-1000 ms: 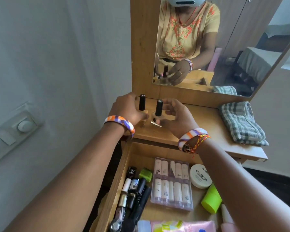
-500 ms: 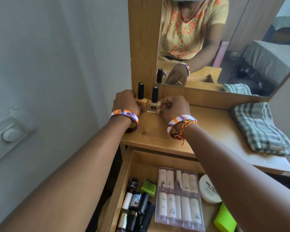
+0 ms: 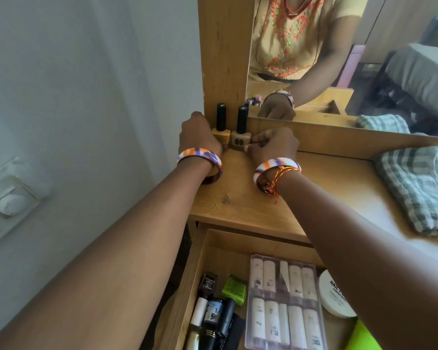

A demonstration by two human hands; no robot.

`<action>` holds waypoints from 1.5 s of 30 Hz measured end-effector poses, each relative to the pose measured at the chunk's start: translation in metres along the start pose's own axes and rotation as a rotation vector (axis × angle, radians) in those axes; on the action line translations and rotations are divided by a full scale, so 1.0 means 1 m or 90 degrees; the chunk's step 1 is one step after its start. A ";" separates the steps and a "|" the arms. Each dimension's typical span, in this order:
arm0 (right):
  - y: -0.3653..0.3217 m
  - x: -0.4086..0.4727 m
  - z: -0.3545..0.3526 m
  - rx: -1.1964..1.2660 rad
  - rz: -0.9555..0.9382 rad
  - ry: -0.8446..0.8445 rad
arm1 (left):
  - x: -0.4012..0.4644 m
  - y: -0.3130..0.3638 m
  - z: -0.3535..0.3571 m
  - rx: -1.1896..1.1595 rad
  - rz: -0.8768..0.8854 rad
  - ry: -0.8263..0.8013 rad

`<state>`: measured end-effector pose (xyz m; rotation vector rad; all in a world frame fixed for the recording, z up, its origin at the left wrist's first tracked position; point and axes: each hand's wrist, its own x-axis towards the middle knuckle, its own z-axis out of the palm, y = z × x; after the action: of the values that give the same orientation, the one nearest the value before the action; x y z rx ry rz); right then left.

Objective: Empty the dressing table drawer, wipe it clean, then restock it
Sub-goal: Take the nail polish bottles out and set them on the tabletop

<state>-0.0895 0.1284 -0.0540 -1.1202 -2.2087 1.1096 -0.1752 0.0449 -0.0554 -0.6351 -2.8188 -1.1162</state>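
The table (image 3: 238, 208) spreads under both forearms, with its mirror (image 3: 339, 59) rising just beyond the hands. Below the wrists, nearer the person, the drawer (image 3: 187, 286) stands pulled out and full. In it, under the right forearm, lies a clear case of pale tubes (image 3: 283, 301); a white round tub (image 3: 334, 296) sits just to the right of that case, and dark tubes and pens (image 3: 213, 314) crowd below the left forearm beside a small green packet (image 3: 234, 289). A folded checked cloth (image 3: 415, 193) lies on the table well off to the right of the right hand.

Between the two hands, at the back of the table against the mirror's wooden frame, two black-capped bottles stand upright and touching. The left hand (image 3: 200, 135) is curled against the yellow bottle (image 3: 221, 133); whether its fingers wrap it cannot be told from this side. The right hand (image 3: 273, 144) pinches the base of the beige bottle (image 3: 240, 140) with bent fingertips (image 3: 250, 147).
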 end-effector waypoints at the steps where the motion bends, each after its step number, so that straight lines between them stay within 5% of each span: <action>1: 0.000 0.001 0.000 0.006 0.004 -0.002 | 0.000 0.000 0.000 0.001 0.001 0.002; 12: 0.006 -0.026 -0.013 0.039 0.014 -0.002 | -0.037 0.003 -0.023 0.023 0.078 0.009; 20: 0.005 -0.109 -0.041 -0.120 -0.200 -0.148 | -0.117 0.004 -0.067 0.201 0.179 -0.454; 23: 0.021 -0.137 -0.043 -0.225 -0.251 -0.243 | -0.145 -0.009 -0.062 0.326 0.187 -0.552; 27: 0.048 -0.165 -0.028 -0.412 -0.270 -0.370 | -0.179 -0.022 -0.050 0.503 0.296 -0.485; 33: 0.075 -0.183 -0.005 -0.404 -0.259 -0.409 | -0.183 -0.032 -0.046 0.706 0.402 -0.494; 45: 0.096 -0.179 0.001 -0.319 -0.377 -0.367 | -0.177 -0.050 -0.038 0.660 0.447 -0.458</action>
<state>0.0597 0.0171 -0.1345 -0.2261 -3.0915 0.6790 -0.0364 -0.0767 -0.0927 -1.8245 -2.6152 0.7768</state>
